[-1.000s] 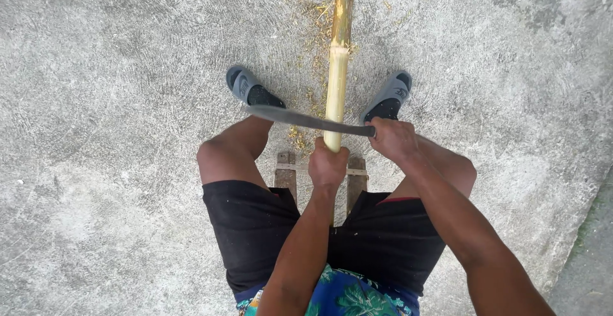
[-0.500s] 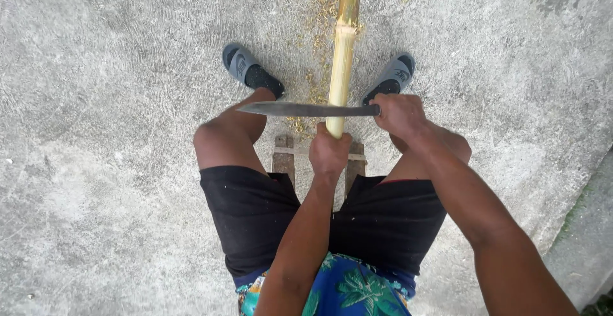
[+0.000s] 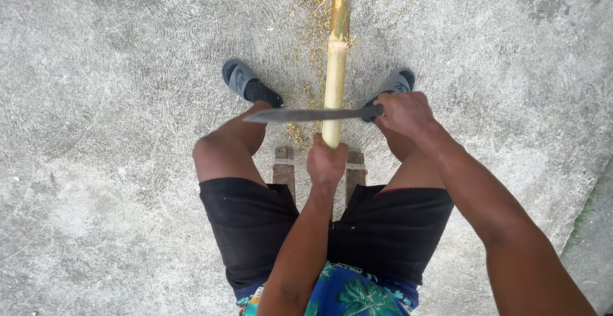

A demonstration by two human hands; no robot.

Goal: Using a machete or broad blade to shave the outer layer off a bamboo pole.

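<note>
A long pale yellow bamboo pole (image 3: 336, 47) runs from between my knees away across the concrete. My left hand (image 3: 327, 161) grips its near end. My right hand (image 3: 402, 113) is closed on the handle of a long dark machete (image 3: 306, 115), whose blade lies crosswise over the pole just above my left hand, tip pointing left. The pole is paler and stripped near me and greener farther off.
I sit on a low wooden stool (image 3: 286, 170) with my legs apart, in grey slippers (image 3: 241, 79) (image 3: 393, 86). Yellow bamboo shavings (image 3: 313, 9) are scattered on the concrete floor (image 3: 96, 99) around the pole. A darker strip with moss edges the lower right (image 3: 590, 226).
The machete blade has shifted slightly away from me along the pole, and my right hand moved with it. My left hand keeps its grip on the pole's end.
</note>
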